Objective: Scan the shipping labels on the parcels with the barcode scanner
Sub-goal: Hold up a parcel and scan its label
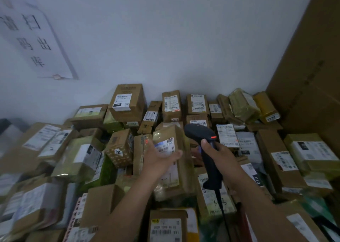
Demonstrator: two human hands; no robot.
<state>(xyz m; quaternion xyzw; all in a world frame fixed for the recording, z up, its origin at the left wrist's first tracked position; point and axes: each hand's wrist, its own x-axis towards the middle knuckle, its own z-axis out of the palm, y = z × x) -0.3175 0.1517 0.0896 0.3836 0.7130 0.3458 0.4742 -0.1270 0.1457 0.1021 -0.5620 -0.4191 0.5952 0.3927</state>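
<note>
A printed sign (35,35) hangs on the white wall (165,39), tall cardboard (309,66) opposite.

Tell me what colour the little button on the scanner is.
Orange-red button on a black scanner; head view.

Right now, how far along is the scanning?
Done: can't tell, no parcel looks set aside. In hand: left hand holds a taped parcel with its label facing up, right hand grips the scanner beside it. Left: apparently the whole pile of labelled parcels.
</note>
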